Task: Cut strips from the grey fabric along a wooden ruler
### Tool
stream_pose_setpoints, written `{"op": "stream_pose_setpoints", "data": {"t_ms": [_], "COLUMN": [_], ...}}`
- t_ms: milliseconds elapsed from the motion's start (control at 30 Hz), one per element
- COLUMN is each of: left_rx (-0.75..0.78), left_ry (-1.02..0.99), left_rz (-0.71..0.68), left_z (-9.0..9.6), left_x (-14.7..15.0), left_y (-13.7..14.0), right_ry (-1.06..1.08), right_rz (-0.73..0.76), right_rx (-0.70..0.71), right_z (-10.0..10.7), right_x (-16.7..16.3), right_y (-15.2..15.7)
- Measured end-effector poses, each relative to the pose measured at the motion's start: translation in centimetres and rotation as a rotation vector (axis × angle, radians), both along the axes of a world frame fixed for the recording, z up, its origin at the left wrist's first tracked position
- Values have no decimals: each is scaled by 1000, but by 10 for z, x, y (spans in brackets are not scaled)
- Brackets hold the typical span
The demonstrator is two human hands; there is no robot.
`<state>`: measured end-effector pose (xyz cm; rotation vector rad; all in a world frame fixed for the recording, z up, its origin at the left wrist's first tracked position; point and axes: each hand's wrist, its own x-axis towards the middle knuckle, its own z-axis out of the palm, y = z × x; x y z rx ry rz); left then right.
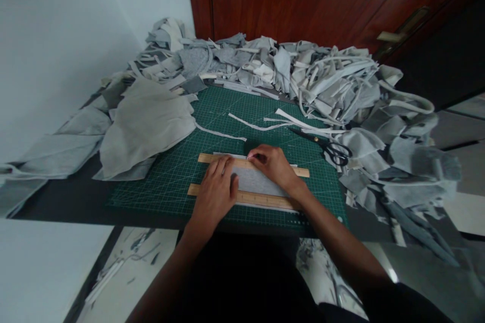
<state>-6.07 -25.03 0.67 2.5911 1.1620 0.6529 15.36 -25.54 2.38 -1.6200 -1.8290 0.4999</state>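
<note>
Left hand (pixel 216 186): laid flat, fingers together, thumb out to the side, fingertips on the far wooden ruler (pixel 241 163), palm over the near wooden ruler (pixel 265 200). Right hand (pixel 273 164): thumb and index narrowed to a pinch at the fabric's far edge, just beyond the far ruler; can't tell what's between the tips. Grey fabric (pixel 254 180) lies under both rulers, between and below the hands, edges showing past each ruler. Right forearm crosses over the near ruler's right end. All on a green cutting mat (pixel 162 194). Thin fabric strips (pixel 220 133) lie beyond the hands. Black scissors (pixel 335 151) beyond and right of the right hand. Large pale cloth (pixel 147 123) left of the left hand. Scrap pile (pixel 280 63) well beyond both.
</note>
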Motion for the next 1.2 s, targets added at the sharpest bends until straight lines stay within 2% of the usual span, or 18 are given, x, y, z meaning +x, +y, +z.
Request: {"op": "stream_pose_setpoints", "data": {"t_ms": [267, 500, 700, 900, 1000, 1200], "left_rx": [35, -9, -27, -11, -24, -49], "left_ry": [-38, -32, 10, 46, 40, 48], "left_rz": [-26, -74, -78, -57, 1, 31], "left_z": [-5, -6, -4, 1, 3, 8], "left_x": [-4, -10, -15, -15, -15, -14], "left_y": [3, 8, 11, 9, 7, 4], "right_ry": [-15, -63, -134, -201, -212, -192], "right_rz": [62, 53, 88, 37, 3, -17], "right_rx": [19, -14, -43, -64, -56, -8], "right_z": [-3, -4, 6, 11, 9, 2], "right_x": [-22, -34, -21, 12, 22, 11], "right_y": [18, 26, 16, -6, -15, -13]}}
